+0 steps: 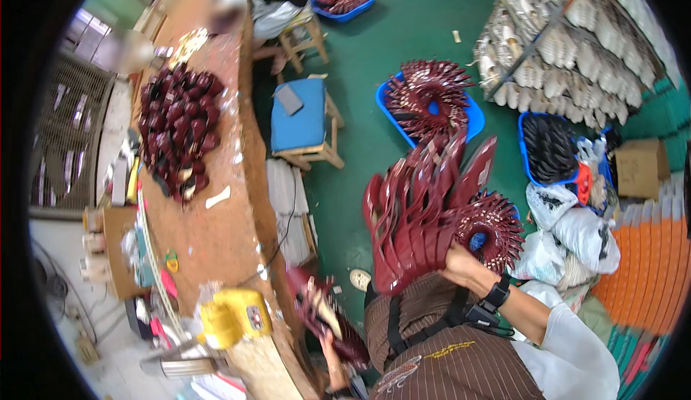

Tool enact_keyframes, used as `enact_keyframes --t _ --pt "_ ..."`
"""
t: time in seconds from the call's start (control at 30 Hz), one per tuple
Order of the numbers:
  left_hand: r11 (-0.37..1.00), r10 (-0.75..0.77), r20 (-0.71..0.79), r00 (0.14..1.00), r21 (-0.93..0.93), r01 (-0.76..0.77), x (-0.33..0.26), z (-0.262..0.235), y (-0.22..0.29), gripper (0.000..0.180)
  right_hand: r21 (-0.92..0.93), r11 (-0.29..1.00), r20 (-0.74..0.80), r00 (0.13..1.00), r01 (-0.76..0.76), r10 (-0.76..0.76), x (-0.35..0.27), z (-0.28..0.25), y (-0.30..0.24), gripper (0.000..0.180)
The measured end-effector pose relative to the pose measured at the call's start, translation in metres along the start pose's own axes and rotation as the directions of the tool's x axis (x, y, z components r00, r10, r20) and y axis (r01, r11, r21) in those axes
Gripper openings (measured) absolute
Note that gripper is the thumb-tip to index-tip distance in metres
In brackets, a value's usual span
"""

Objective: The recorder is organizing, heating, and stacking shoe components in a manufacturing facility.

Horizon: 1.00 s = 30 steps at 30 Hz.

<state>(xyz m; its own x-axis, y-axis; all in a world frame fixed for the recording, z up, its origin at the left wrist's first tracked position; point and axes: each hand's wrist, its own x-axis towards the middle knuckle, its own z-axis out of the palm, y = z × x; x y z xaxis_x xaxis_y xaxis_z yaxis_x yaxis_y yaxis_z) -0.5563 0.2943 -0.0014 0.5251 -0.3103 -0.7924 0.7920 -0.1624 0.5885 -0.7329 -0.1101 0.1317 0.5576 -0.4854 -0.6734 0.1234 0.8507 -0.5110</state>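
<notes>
My left hand point(333, 359) clamps dark-red shoe pieces point(329, 316) beside the bench point(234, 238); my right hand point(461, 267) touches the maroon stack point(412, 234) above my lap point(412, 308) — partly hidden, its grip I can't tell.

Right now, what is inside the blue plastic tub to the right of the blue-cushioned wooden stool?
The blue plastic tub holds glossy dark red shoe pieces in a ring. Blue shows through its centre; whatever lies beneath the pieces is covered.

Head-worn fisheye view, down over hands point(458, 263)
</notes>
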Motion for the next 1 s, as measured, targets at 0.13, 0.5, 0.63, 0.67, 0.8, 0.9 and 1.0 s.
enact_keyframes --t 0.13,0.5,0.63,0.67,0.8,0.9,1.0 --pt "0.971 0.202 0.127 0.971 0.104 -0.215 0.021 0.173 0.079 0.064 0.083 0.986 0.108 0.982 0.146 -0.155 0.007 -0.002 -0.067 0.041" --pt "0.925 0.234 0.556 0.798 0.126 -0.359 0.083 0.418 0.15 0.076 -0.677 0.554 0.085 0.799 0.485 -0.596 0.052 -0.035 -0.139 0.033" --pt "0.857 0.254 0.571 0.781 0.241 -0.455 0.111 0.485 0.172 0.082 -0.798 0.602 -0.234 0.94 -0.039 -0.25 0.045 0.004 -0.196 0.044" --pt "0.857 0.231 0.591 0.773 0.253 -0.449 0.119 0.499 0.182 0.082 -0.786 0.617 -0.259 0.931 -0.048 -0.259 0.056 -0.008 -0.192 0.044" --pt "0.769 0.21 0.699 0.683 0.313 -0.557 0.147 0.555 0.202 0.083 -0.743 0.603 -0.218 0.747 0.29 -0.628 0.098 -0.037 -0.163 0.037" --pt "0.744 0.144 0.727 0.672 0.368 -0.558 0.159 0.585 0.21 0.083 -0.705 0.502 -0.226 0.512 0.502 -0.829 0.128 -0.05 -0.163 0.033" --pt "0.763 0.074 0.739 0.67 0.391 -0.515 0.17 0.613 0.218 0.084 -0.737 0.611 -0.342 0.62 0.289 -0.706 0.127 -0.055 -0.189 0.029"
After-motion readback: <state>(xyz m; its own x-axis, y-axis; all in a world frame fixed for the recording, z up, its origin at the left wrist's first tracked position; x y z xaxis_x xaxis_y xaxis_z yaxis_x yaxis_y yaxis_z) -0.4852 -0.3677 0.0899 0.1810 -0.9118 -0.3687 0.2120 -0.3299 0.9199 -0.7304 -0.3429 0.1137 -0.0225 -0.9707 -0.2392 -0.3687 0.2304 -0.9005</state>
